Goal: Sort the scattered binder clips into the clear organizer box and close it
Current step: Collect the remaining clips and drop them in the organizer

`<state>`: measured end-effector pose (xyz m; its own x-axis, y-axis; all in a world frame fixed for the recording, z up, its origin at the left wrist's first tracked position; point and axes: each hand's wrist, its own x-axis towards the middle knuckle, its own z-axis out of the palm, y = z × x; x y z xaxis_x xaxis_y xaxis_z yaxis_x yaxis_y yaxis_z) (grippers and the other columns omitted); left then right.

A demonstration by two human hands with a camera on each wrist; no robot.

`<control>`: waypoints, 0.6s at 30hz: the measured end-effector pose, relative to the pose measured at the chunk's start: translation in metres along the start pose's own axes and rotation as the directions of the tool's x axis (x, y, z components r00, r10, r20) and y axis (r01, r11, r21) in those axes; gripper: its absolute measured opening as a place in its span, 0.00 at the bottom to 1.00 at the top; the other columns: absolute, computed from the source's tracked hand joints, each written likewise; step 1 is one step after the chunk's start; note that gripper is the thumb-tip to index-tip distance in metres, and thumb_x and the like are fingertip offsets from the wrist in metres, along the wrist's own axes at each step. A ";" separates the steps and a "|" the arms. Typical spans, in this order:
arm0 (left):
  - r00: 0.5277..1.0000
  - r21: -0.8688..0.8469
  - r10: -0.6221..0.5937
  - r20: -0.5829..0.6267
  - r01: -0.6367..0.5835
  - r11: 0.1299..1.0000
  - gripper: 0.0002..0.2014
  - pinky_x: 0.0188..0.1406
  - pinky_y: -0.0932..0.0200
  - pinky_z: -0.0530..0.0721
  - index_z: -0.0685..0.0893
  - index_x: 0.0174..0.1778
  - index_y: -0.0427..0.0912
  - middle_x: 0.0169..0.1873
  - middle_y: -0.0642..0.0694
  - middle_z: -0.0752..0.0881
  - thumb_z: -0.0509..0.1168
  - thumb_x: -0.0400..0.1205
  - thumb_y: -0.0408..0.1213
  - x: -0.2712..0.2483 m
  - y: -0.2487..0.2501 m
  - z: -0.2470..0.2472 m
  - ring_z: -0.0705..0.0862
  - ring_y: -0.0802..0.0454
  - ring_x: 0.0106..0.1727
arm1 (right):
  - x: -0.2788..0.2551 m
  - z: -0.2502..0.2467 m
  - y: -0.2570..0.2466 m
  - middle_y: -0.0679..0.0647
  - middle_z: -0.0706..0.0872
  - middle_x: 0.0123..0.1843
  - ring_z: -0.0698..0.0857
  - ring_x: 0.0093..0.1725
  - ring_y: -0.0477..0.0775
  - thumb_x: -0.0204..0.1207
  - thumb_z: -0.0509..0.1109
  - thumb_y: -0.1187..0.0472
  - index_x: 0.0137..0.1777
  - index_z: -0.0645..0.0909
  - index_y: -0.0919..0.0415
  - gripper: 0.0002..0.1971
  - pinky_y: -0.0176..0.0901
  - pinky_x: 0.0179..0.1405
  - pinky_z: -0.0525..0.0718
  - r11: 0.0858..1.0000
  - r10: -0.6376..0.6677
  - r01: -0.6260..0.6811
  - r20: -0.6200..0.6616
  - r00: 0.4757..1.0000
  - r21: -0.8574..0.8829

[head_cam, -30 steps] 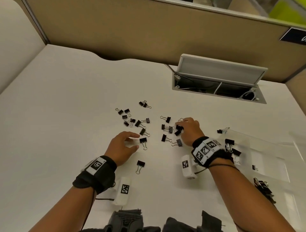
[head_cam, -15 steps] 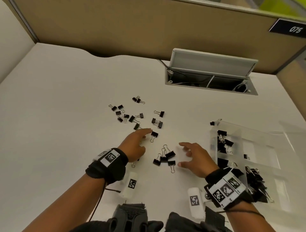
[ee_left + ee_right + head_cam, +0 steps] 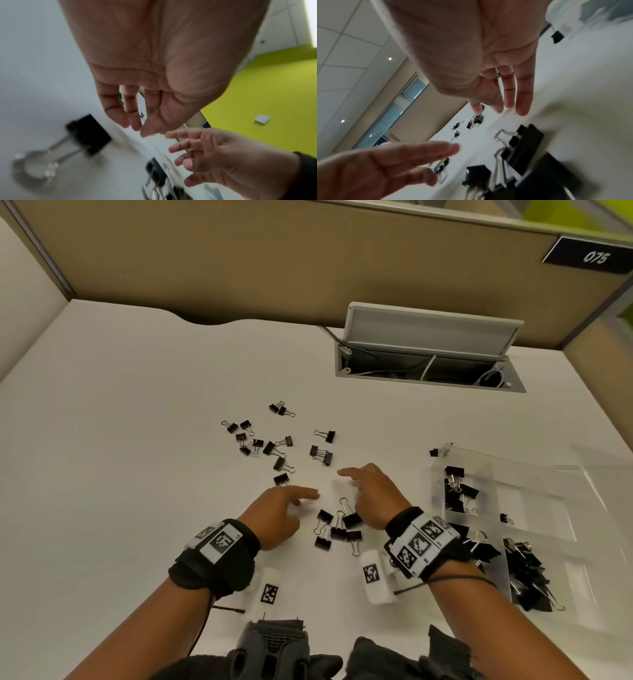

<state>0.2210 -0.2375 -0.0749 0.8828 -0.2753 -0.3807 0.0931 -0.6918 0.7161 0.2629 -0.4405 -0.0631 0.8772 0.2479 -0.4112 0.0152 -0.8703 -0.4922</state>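
Left hand (image 3: 279, 513) and right hand (image 3: 371, 496): both spread, fingers loose, empty, hovering either side of a small pile of clips (image 3: 337, 529) on the desk (image 3: 120, 474). Probably light, stiff, slick clips; best pinched by the black body (wire loops tangle). More clips (image 3: 270, 443) farther back. Clear box (image 3: 534, 508) at right, open, partly filled. Open cable hatch (image 3: 428, 350) behind, well apart; nothing blocking.

One number could be read: "075", printed in pale digits on a dark nameplate (image 3: 590, 256) fixed to the tan partition (image 3: 274, 258) at the upper right of the head view. No other legible text or brand was found.
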 end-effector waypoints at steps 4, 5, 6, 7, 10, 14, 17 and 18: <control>0.970 -0.078 -0.064 -0.233 0.047 0.996 0.18 0.40 0.72 0.75 0.82 0.56 0.55 0.52 0.54 0.84 0.71 0.74 0.31 -0.021 -0.024 -0.016 0.82 0.61 0.46 | 0.028 0.001 -0.014 0.59 0.69 0.67 0.71 0.67 0.59 0.74 0.60 0.72 0.78 0.65 0.46 0.34 0.48 0.65 0.76 0.991 -0.026 0.027 0.010 1.000 -0.128; 0.967 -0.073 -0.102 -0.235 0.087 0.994 0.16 0.39 0.71 0.74 0.82 0.53 0.55 0.48 0.53 0.85 0.74 0.73 0.35 -0.027 -0.029 -0.018 0.82 0.59 0.45 | 0.032 0.003 -0.017 0.59 0.69 0.67 0.71 0.67 0.60 0.74 0.59 0.72 0.79 0.63 0.46 0.34 0.49 0.65 0.77 0.987 -0.029 0.030 0.008 1.000 -0.156; 0.966 -0.068 -0.139 -0.216 0.127 0.989 0.15 0.38 0.70 0.75 0.83 0.51 0.55 0.45 0.53 0.85 0.77 0.71 0.40 -0.032 -0.033 -0.019 0.83 0.57 0.43 | 0.036 0.004 -0.018 0.59 0.69 0.67 0.70 0.67 0.60 0.74 0.59 0.71 0.79 0.63 0.47 0.34 0.49 0.64 0.77 0.984 -0.026 0.026 -0.001 1.000 -0.174; 0.968 -0.066 -0.166 -0.189 0.156 0.985 0.17 0.38 0.69 0.75 0.83 0.51 0.55 0.43 0.54 0.85 0.78 0.69 0.43 -0.036 -0.036 -0.018 0.83 0.57 0.41 | 0.038 0.005 -0.019 0.59 0.69 0.66 0.70 0.67 0.60 0.73 0.59 0.72 0.79 0.63 0.47 0.34 0.50 0.63 0.78 0.983 -0.025 0.022 -0.014 1.000 -0.182; 0.971 -0.106 -0.197 -0.138 0.183 0.977 0.23 0.39 0.67 0.79 0.83 0.53 0.53 0.42 0.52 0.86 0.82 0.64 0.44 -0.041 -0.041 -0.010 0.83 0.58 0.36 | 0.036 0.007 -0.020 0.58 0.71 0.64 0.72 0.63 0.59 0.73 0.60 0.72 0.74 0.69 0.49 0.30 0.49 0.59 0.79 0.984 -0.042 0.035 -0.033 0.999 -0.176; 0.977 -0.118 -0.189 -0.094 0.178 0.977 0.23 0.43 0.63 0.84 0.83 0.54 0.52 0.41 0.51 0.87 0.81 0.65 0.41 -0.035 -0.034 0.003 0.82 0.58 0.34 | 0.022 0.008 -0.011 0.55 0.74 0.61 0.76 0.59 0.56 0.74 0.63 0.72 0.64 0.76 0.49 0.22 0.43 0.57 0.78 0.979 -0.069 0.072 0.023 0.997 -0.190; 0.978 -0.083 -0.176 -0.111 0.167 0.982 0.19 0.42 0.63 0.83 0.83 0.53 0.52 0.40 0.52 0.86 0.79 0.68 0.41 -0.028 -0.028 0.012 0.81 0.58 0.35 | 0.006 0.007 -0.005 0.55 0.76 0.58 0.79 0.57 0.55 0.76 0.60 0.73 0.59 0.80 0.51 0.19 0.41 0.55 0.78 0.981 -0.087 0.098 0.073 0.994 -0.168; 0.980 -0.066 -0.165 -0.115 0.158 0.985 0.16 0.40 0.66 0.80 0.83 0.51 0.52 0.38 0.53 0.86 0.77 0.69 0.40 -0.025 -0.027 0.014 0.80 0.60 0.34 | 0.000 0.006 -0.003 0.55 0.78 0.58 0.80 0.57 0.55 0.76 0.58 0.74 0.57 0.82 0.52 0.20 0.41 0.56 0.79 0.982 -0.096 0.109 0.089 0.991 -0.152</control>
<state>0.1896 -0.2214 -0.0925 0.9023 -0.0792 -0.4238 0.2615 -0.6810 0.6840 0.2601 -0.4355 -0.0666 0.8255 0.3672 -0.4285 0.1834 -0.8926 -0.4118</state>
